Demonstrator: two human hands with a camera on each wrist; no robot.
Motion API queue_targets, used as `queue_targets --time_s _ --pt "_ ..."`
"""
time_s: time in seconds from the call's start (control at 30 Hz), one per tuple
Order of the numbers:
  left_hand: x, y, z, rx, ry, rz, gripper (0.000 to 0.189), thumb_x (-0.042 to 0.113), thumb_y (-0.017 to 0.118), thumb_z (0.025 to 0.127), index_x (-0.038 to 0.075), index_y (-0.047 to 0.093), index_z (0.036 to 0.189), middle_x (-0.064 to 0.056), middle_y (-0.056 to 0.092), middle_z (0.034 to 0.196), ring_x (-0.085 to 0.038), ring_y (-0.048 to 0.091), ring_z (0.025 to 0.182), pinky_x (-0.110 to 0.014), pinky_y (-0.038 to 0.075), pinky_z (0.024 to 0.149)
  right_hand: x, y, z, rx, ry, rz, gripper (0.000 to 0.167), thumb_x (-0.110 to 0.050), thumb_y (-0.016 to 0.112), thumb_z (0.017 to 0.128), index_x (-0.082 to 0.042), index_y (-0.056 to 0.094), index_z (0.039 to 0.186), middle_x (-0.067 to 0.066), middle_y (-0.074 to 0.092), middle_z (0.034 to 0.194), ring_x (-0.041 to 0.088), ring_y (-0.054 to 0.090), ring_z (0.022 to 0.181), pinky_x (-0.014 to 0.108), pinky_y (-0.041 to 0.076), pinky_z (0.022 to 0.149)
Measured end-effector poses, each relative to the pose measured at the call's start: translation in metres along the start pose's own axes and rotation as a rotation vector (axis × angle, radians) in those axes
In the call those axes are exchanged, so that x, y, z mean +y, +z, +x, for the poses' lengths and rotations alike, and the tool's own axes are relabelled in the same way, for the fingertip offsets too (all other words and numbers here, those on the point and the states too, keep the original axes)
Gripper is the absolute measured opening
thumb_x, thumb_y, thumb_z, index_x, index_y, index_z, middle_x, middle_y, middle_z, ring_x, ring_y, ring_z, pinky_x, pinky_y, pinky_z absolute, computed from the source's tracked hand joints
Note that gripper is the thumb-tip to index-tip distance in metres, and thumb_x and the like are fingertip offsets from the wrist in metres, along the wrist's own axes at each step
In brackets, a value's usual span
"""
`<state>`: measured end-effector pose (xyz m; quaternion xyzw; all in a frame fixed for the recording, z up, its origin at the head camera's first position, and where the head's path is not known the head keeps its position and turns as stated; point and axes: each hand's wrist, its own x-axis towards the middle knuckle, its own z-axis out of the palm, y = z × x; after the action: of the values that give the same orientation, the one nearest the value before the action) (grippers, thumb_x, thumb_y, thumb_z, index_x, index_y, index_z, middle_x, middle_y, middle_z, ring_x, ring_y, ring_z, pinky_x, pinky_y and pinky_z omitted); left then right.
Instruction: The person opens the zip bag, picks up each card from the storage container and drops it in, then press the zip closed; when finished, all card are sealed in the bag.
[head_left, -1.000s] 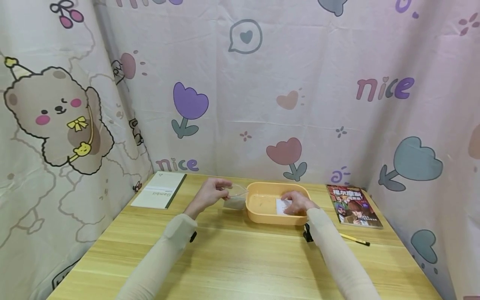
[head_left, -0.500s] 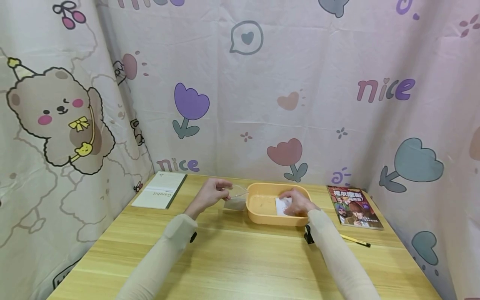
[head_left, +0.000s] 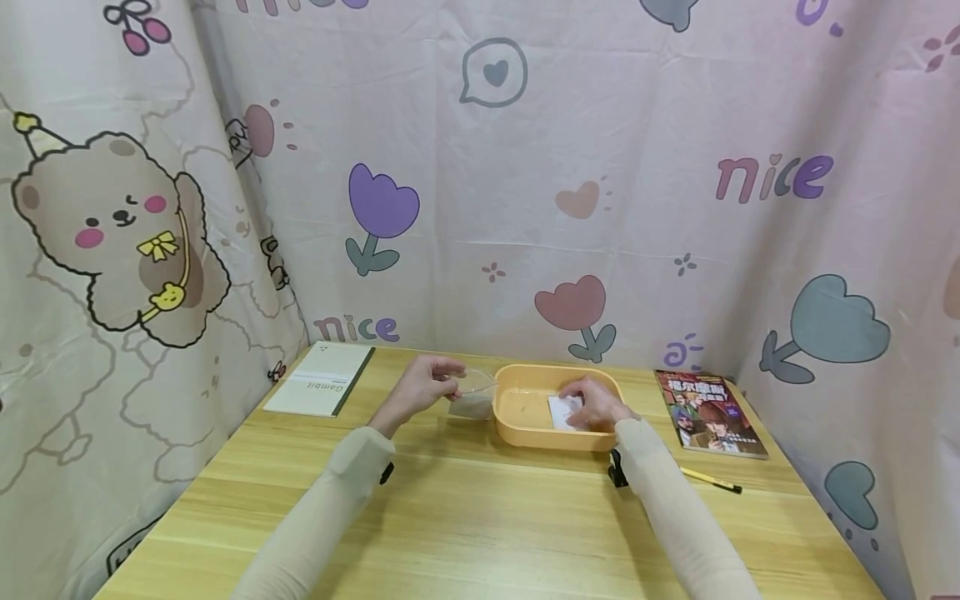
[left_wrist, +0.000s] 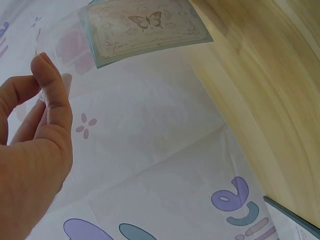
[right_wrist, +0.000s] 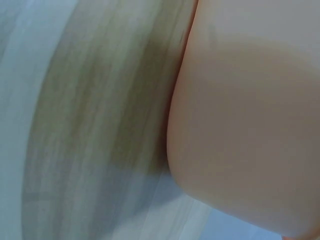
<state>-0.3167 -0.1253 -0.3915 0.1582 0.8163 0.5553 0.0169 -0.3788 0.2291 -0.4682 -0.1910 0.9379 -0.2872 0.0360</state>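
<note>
My left hand (head_left: 429, 383) pinches the top of a clear plastic bag (head_left: 476, 382) between thumb and fingers, just left of an orange basin (head_left: 555, 440). In the left wrist view, that hand (left_wrist: 47, 115) is raised and a butterfly-printed card (left_wrist: 150, 27) shows at the bag's lower end. My right hand (head_left: 596, 406) reaches down into the basin's right side, its fingers and thumb gripping a white card (head_left: 561, 412) with faint marks. The right wrist view shows only the basin's outer wall (right_wrist: 245, 125) close up, with the hand hidden.
A pale notebook (head_left: 318, 379) lies at the back left of the wooden table (head_left: 465, 525). To the right are a colourful magazine (head_left: 710, 414) and a yellow pen (head_left: 712, 480), partly hidden by the right sleeve. A patterned curtain (head_left: 480, 208) hangs behind the table.
The white card in my right hand has shifted very slightly left inside the basin. My left hand and the bag hold nearly the same place.
</note>
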Motion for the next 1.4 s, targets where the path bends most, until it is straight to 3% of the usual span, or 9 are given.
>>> queue_targets --time_s 0.2,0.37,0.5,0.8,1.1,1.4 --pt "-0.001 0.000 0.000 0.001 0.000 0.000 0.035 -0.008 0.060 0.087 -0.008 0.063 0.122 -0.023 0.067 0.120 -0.015 0.070 0.074 -0.045 0.061 0.079 0.000 -0.002 -0.002 0.013 -0.027 0.030 0.049 0.002 0.085 0.066 -0.004 0.071 0.113 0.016 0.063 0.123 0.033 0.056 0.113 0.054 0.045 0.102" --pt "0.000 0.002 0.000 0.003 0.004 0.007 0.034 -0.007 0.060 0.087 -0.007 0.064 0.121 -0.022 0.067 0.120 -0.016 0.070 0.073 -0.045 0.061 0.079 0.003 -0.001 0.001 0.050 -0.055 0.094 0.045 0.005 0.080 0.072 -0.001 0.069 0.116 0.015 0.068 0.114 0.026 0.058 0.097 0.039 0.052 0.086" --pt "0.001 0.002 0.000 0.004 0.002 0.007 0.034 -0.008 0.060 0.087 -0.006 0.065 0.120 -0.022 0.067 0.119 -0.016 0.070 0.073 -0.042 0.062 0.077 0.003 0.000 0.002 0.096 -0.004 0.179 0.036 0.001 0.075 0.080 -0.004 0.071 0.115 0.012 0.067 0.100 0.019 0.053 0.084 0.027 0.047 0.072" --pt "0.003 0.001 -0.001 0.001 0.000 0.007 0.034 -0.008 0.060 0.087 -0.007 0.064 0.121 -0.022 0.067 0.120 -0.016 0.070 0.074 -0.038 0.062 0.075 -0.001 -0.002 0.003 0.179 0.100 0.360 0.026 -0.007 0.070 0.089 -0.003 0.069 0.114 0.010 0.067 0.091 0.014 0.059 0.076 0.022 0.054 0.060" --pt "0.002 -0.001 0.000 0.009 -0.005 0.010 0.034 -0.007 0.061 0.088 -0.006 0.064 0.121 -0.021 0.067 0.120 -0.015 0.070 0.074 -0.031 0.062 0.071 -0.010 -0.006 0.006 0.241 0.014 0.435 0.027 -0.006 0.070 0.089 0.004 0.065 0.114 0.011 0.065 0.080 0.015 0.057 0.059 0.033 0.057 0.058" --pt "0.004 0.000 -0.001 0.011 -0.005 0.016 0.033 -0.008 0.060 0.088 -0.007 0.064 0.121 -0.021 0.068 0.120 -0.015 0.070 0.074 -0.032 0.062 0.071 -0.024 -0.008 0.005 0.265 -0.101 0.480 0.025 -0.007 0.069 0.090 0.001 0.064 0.113 0.005 0.057 0.074 0.019 0.057 0.059 0.038 0.056 0.057"
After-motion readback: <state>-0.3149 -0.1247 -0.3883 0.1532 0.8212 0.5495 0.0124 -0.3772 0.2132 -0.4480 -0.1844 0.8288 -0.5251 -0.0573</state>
